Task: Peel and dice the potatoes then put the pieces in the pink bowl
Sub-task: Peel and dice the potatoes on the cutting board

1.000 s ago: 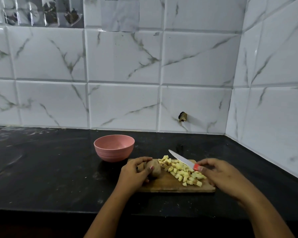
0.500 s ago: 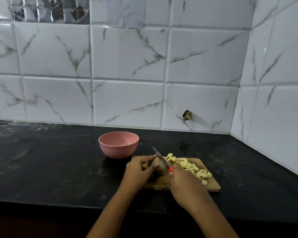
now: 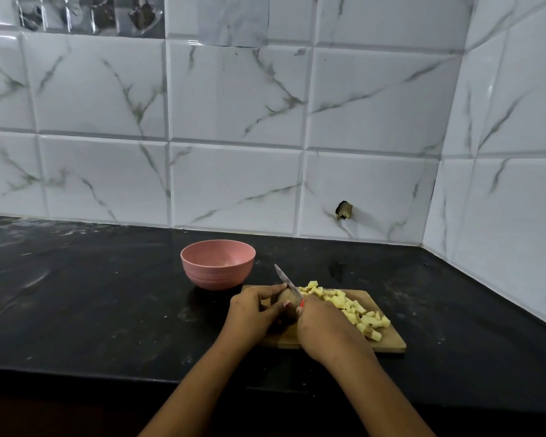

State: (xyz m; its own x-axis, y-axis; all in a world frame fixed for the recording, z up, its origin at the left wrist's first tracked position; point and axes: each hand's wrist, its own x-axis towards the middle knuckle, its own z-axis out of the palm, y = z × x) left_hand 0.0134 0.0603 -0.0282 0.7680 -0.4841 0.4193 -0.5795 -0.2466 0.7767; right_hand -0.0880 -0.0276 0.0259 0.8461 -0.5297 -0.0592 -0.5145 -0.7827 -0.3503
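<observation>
Head view: on the black countertop (image 3: 92, 310) a wooden cutting board (image 3: 391, 342) is laid just right of the pink bowl (image 3: 216, 277). At the board's left end a potato (image 3: 285, 298) is gripped by the left hand (image 3: 249, 313), a knife (image 3: 284, 277) clasped in the right hand (image 3: 325, 329) is set against it, and diced pieces (image 3: 353, 310) are heaped rightward.

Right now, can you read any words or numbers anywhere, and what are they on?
None can be read.
The bowl, knife and board show no lettering.
The picture tiles at the top left are too blurred to tell.
</observation>
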